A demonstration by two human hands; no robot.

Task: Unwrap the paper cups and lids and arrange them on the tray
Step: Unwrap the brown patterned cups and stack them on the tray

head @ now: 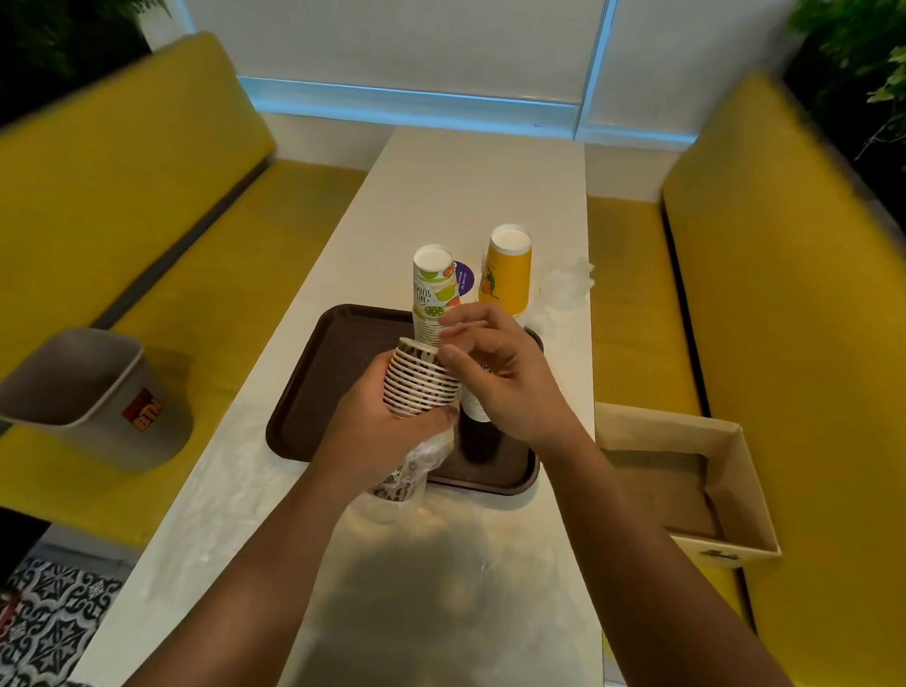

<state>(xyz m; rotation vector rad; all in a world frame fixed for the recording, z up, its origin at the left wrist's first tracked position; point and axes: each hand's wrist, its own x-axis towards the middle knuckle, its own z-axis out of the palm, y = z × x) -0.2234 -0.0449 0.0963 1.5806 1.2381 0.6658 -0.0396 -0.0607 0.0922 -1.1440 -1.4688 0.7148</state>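
**Currently: freeing the brown cup stack from its wrap**

Left hand (376, 417) grips the brown cup stack (421, 380) above the tray's (327, 369) near half. The stack's long axis is nearly upright, with clear wrap (426, 453) bunched at its lower end. Right hand (496, 365) curls at the upper end; a pinch cannot be confirmed. Stripping likely runs along this axis. Cup stacks: four, one held, plus white (429, 296), yellow (505, 278) and dark (476, 421) toward the tray's far and right sides. Lids: none identifiable.

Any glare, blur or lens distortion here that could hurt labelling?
Head view, all remarks: wide-angle bowing bends the yellow benches at the edges; sheen and a dark shadow lie on the near table; the right hand is slightly blurred; the patterned cup stack is readable.
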